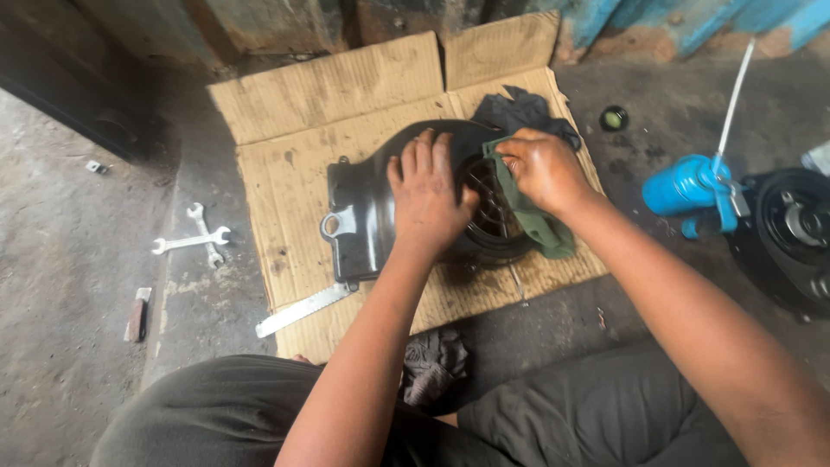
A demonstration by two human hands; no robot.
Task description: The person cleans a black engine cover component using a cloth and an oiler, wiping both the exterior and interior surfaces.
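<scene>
Head view: left hand (425, 201) lies flat, fingers together, on a black cover (367, 216) sitting on cardboard (285, 186). Right hand (543, 169) pinches a green rag (529, 216) against the cover's round grille (493, 203). Two spanners (194, 240) lie on the floor at left, a blue can (687, 186) at right.

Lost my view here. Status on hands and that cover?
Left hand flat on black cover. Right hand pinching green rag at its grille. Nothing in the way.
</scene>
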